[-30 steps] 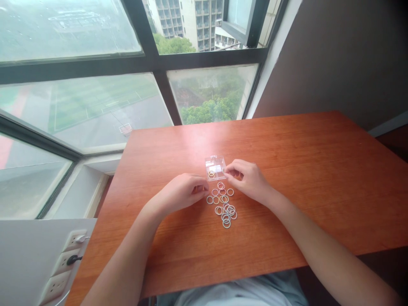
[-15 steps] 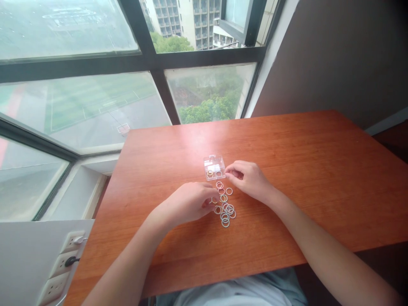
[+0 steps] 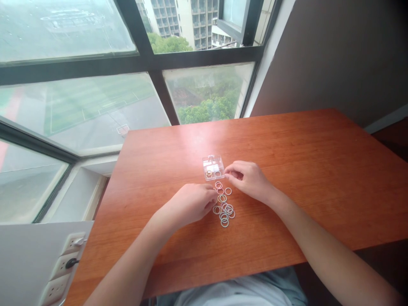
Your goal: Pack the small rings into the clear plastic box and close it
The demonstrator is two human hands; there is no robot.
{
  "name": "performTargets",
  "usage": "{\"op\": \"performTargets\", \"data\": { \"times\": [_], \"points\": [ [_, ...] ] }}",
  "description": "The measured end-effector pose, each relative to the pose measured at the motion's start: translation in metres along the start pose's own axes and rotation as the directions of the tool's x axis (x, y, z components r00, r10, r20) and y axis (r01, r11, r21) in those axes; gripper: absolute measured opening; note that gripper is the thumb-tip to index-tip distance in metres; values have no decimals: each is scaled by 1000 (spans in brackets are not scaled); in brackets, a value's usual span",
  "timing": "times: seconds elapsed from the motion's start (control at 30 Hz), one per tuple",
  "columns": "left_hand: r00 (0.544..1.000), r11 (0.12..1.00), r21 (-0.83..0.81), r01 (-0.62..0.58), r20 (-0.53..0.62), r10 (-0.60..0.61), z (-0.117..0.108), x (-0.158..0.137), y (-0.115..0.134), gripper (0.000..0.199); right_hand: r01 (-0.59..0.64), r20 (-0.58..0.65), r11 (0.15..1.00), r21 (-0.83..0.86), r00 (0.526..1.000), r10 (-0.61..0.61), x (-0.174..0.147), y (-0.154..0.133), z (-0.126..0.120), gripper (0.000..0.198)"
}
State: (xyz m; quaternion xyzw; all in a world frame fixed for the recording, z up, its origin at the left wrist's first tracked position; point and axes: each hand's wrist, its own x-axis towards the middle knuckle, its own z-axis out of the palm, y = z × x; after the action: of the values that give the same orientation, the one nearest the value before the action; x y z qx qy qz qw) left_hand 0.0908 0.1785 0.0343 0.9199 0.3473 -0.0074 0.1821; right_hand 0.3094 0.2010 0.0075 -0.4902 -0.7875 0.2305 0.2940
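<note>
Though clear, squarish box (image 3: 213, 168) near rings (image 3: 225, 209)

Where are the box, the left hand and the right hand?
Box (image 3: 213, 167): head view, on bare clear plastic near its middle.
Left hand (image 3: 194, 203): head view, on the back of the hand.
Right hand (image 3: 249, 175): head view, on the back of the hand.

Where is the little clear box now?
In the head view, the clear box sits on the table, just left of the right hand, beyond the loose rings.
</note>
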Motion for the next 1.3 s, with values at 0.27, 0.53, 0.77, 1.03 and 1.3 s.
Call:
{"op": "performTargets", "data": {
  "times": [0.27, 0.53, 0.77, 1.03, 1.3],
  "points": [
    [1000, 997, -72, -27, -6, 27, -3, 0, 0, 14, -8, 8, 1000, 5, 1000, 8, 0, 1, 0, 11],
    [950, 902, -432, 15, -276, -147, -12, -2, -18, 11, -4, 15, 1000, 15, 1000, 4, 0, -2, -2, 10],
    [829, 891, -453, 30, -486, -276, 7, 11, -33, 7, 22, 14, 999, 35, 1000, -23, -1, -3, 0, 9],
    [829, 901, -429, 60, -482, -284, 17, 15, -37, 8, 28, 15, 999, 37, 999, -29, 0, -5, -3, 9],
    [875, 907, -416, 67, -412, -254, 3, 5, -44, 11, 71, 170, 996, 56, 982, -79, -3, -7, -5, 9]
  ]
}}
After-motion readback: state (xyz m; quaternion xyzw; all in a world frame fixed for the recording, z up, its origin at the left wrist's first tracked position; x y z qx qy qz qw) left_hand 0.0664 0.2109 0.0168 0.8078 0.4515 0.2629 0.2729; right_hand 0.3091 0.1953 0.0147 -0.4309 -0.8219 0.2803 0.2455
